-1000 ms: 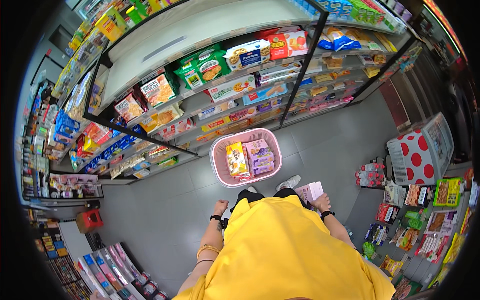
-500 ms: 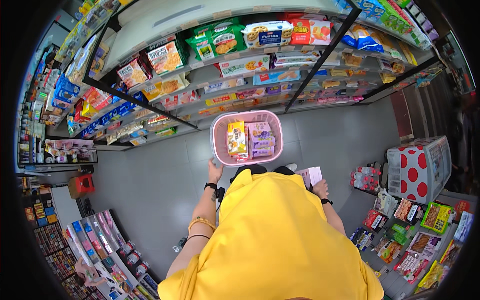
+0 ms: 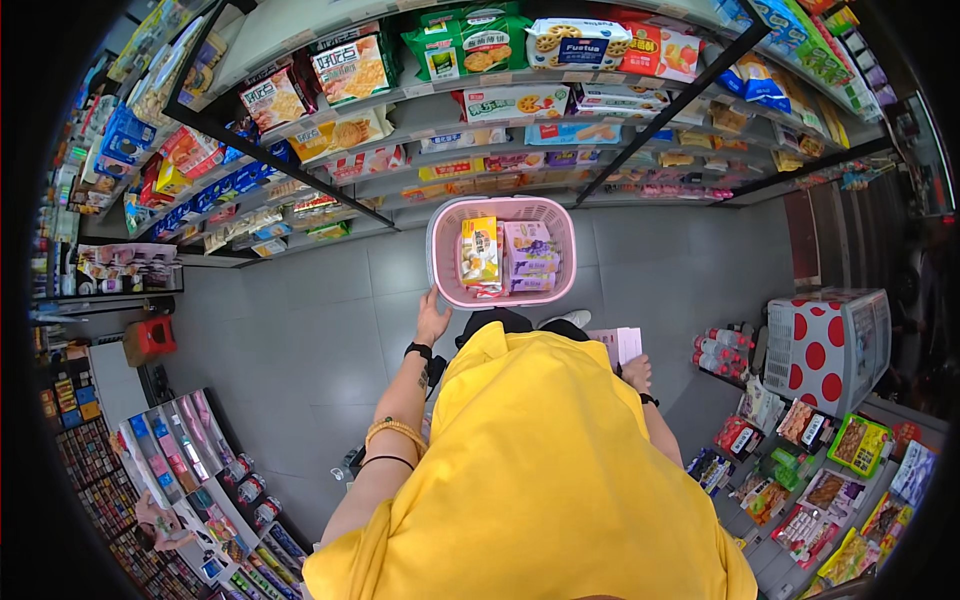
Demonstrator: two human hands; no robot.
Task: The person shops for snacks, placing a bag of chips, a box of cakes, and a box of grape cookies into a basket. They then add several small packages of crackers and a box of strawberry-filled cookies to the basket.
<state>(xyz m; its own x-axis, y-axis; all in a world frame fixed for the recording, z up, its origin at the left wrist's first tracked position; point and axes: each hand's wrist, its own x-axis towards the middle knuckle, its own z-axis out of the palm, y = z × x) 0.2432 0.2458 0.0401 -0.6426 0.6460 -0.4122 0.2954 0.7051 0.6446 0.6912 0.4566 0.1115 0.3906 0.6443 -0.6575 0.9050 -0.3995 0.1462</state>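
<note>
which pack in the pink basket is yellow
The yellow-and-white pack at the left of the basket; the packs to its right are mostly purple.

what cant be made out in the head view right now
All in the head view:
- The lower part of the pink-and-white package: hidden by the yellow shirt and right hand.
- Whether the left hand grips the basket or only touches it: too small.
- The basket's floor under the yellow box and purple packs: mostly covered.
</note>
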